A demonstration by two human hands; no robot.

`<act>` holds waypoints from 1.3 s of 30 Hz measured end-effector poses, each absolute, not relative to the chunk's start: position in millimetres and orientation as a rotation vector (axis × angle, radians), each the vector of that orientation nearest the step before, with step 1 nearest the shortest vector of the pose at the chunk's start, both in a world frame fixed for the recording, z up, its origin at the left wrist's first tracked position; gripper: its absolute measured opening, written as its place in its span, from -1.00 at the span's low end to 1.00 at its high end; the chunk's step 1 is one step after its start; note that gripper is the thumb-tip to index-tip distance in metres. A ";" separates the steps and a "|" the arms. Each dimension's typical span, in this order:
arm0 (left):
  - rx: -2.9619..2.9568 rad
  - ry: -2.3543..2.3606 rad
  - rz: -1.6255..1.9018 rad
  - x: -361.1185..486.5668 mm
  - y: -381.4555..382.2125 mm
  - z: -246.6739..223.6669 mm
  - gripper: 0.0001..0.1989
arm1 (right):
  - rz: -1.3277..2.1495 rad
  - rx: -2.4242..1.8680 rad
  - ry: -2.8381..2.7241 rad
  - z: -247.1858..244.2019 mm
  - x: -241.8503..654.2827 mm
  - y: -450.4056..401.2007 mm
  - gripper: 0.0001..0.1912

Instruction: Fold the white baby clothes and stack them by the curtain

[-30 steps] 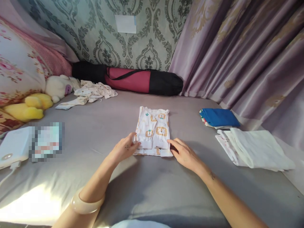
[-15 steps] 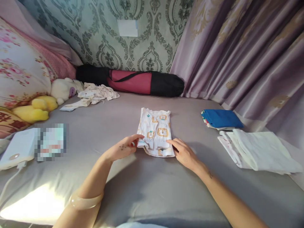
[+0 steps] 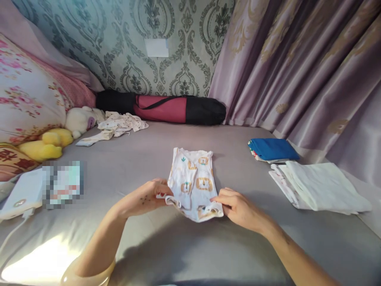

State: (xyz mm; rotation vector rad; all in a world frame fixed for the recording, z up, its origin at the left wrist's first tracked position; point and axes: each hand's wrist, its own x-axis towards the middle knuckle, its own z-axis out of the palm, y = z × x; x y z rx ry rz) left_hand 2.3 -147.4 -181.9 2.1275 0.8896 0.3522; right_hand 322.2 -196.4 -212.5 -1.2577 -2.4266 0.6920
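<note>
A small white garment (image 3: 198, 174) printed with orange lions and green leaves lies on the grey bed sheet (image 3: 154, 159) in front of me, its sides folded inward. My left hand (image 3: 151, 195) pinches its near left corner, where the edge curls up. The near right corner is gripped by my right hand (image 3: 236, 206), thumb and fingers closed on the cloth. Between the hands, the near edge sags in a curve toward me and looks slightly raised.
To the right lie a folded blue cloth (image 3: 274, 149) and folded white cloths (image 3: 330, 186). Crumpled spotted clothing (image 3: 122, 125), a yellow plush toy (image 3: 44, 145) and a white power bank (image 3: 25, 190) with a cable are on the left. A red-black bag (image 3: 160, 109) lines the wall.
Both hands have drawn the garment's near edge toward me and lifted its corners, so the edge now curls up. The view has tilted slightly upward.
</note>
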 end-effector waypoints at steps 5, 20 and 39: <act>1.986 0.732 0.369 -3.5 -151.3 -174.8 -0.71 | 0.958 -1.259 -2.377 -186.0 321.6 -203.5 -0.82; 1.234 1.372 0.792 40.8 -83.9 -223.9 -0.66 | 0.865 -1.639 -1.567 -247.0 299.7 -115.5 -0.64; 1.892 2.093 0.412 69.0 -52.5 -253.7 -0.62 | 0.274 -2.371 -1.780 -248.3 279.4 -91.6 -0.56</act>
